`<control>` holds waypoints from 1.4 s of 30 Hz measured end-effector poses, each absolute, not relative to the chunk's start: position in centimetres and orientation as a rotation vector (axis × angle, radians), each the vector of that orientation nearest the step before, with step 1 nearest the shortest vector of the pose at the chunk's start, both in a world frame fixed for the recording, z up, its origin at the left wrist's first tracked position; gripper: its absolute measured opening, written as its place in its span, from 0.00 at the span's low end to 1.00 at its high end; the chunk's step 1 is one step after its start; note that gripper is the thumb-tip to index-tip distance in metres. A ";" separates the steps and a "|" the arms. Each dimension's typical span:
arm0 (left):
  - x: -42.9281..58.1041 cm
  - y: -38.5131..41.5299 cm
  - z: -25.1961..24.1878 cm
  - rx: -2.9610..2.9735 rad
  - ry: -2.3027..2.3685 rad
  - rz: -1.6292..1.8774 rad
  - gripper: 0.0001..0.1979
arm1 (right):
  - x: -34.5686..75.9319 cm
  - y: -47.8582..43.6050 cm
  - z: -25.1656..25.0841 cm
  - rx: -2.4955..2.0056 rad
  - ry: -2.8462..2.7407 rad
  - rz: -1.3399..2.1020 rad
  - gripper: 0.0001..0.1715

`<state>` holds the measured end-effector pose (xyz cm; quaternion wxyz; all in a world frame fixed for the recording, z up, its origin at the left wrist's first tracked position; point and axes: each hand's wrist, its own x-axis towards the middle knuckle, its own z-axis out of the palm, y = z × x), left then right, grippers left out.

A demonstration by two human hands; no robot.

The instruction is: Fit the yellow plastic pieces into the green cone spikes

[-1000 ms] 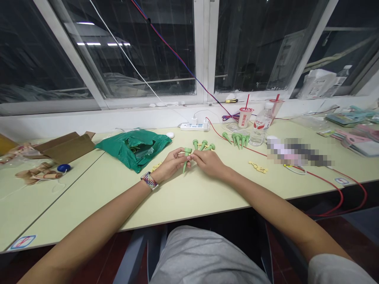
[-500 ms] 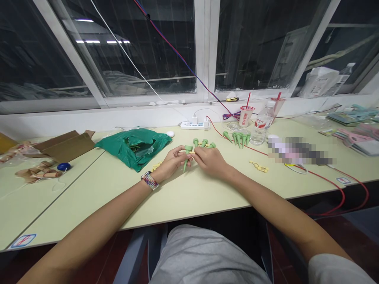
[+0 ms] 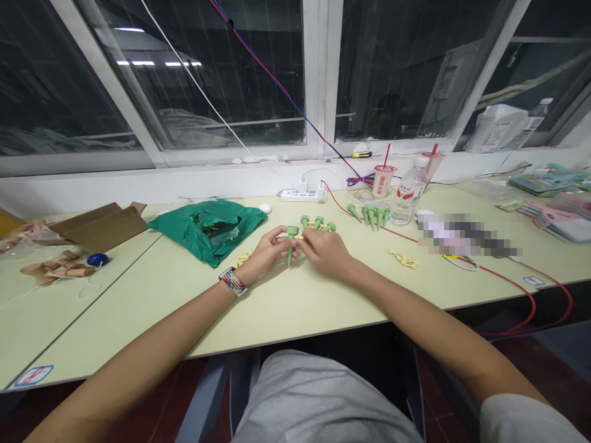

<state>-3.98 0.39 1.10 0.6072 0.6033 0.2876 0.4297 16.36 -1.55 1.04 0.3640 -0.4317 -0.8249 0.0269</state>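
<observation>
A green spike (image 3: 292, 232) with a wide round top and a pointed lower end is upright in my left hand (image 3: 268, 251), pinched between the fingers. My right hand (image 3: 325, 249) is closed at the spike's right side, its fingertips on a small yellow piece (image 3: 299, 238) that touches the spike. Just behind my right hand lie several more green spikes (image 3: 318, 222) with bits of yellow among them. Small yellow pieces (image 3: 242, 259) lie partly hidden behind my left wrist, and another little pile (image 3: 403, 259) rests to the right.
A torn green plastic bag (image 3: 207, 229) lies left of my hands. Further left are a cardboard box (image 3: 99, 227) and wooden toys with a blue ball (image 3: 98, 259). Several green spikes (image 3: 372, 215), a cup (image 3: 383, 181), a water bottle (image 3: 406, 197) and a red cable stand or lie at the right.
The green spike in my left hand has turned slightly and stands more upright. Both hands stay in nearly the same place, with their grips kept.
</observation>
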 end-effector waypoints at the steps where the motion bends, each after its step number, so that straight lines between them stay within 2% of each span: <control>1: -4.0 0.4 1.1 1.392 0.672 0.987 0.17 | 16.5 -1.6 1.1 -1.109 -2.152 0.007 0.16; 6: -4.1 0.5 0.9 1.405 0.680 0.994 0.18 | 16.7 -1.5 1.4 -1.131 -2.177 0.074 0.18; 16: -4.0 0.5 1.0 1.472 0.718 1.039 0.19 | 15.4 -0.8 0.6 -0.935 -1.672 1.057 0.24; 21: -4.0 0.5 1.1 1.526 0.724 1.038 0.19 | 15.1 -0.2 0.2 -0.905 -1.494 1.320 0.24; 25: -3.9 0.3 1.3 1.537 0.725 1.022 0.18 | 15.4 -0.4 0.3 -0.994 -1.618 1.141 0.24; 27: -3.9 0.1 1.5 1.550 0.736 1.021 0.17 | 15.7 -0.8 0.5 -1.048 -1.746 0.839 0.23; 30: -3.9 -0.1 1.9 1.630 0.770 0.985 0.15 | 16.1 -1.4 0.8 -1.063 -1.904 0.355 0.13; 32: -3.9 -0.3 2.1 1.707 0.798 0.943 0.15 | 16.3 -1.6 0.9 -1.041 -1.985 0.196 0.12; 36: -3.8 -0.2 2.0 1.823 0.863 0.905 0.18 | 16.6 -1.4 0.9 -1.081 -2.042 0.189 0.10; 42: -4.2 0.1 1.0 2.058 0.942 0.844 0.19 | 17.9 0.0 0.5 -0.973 -2.076 0.525 0.09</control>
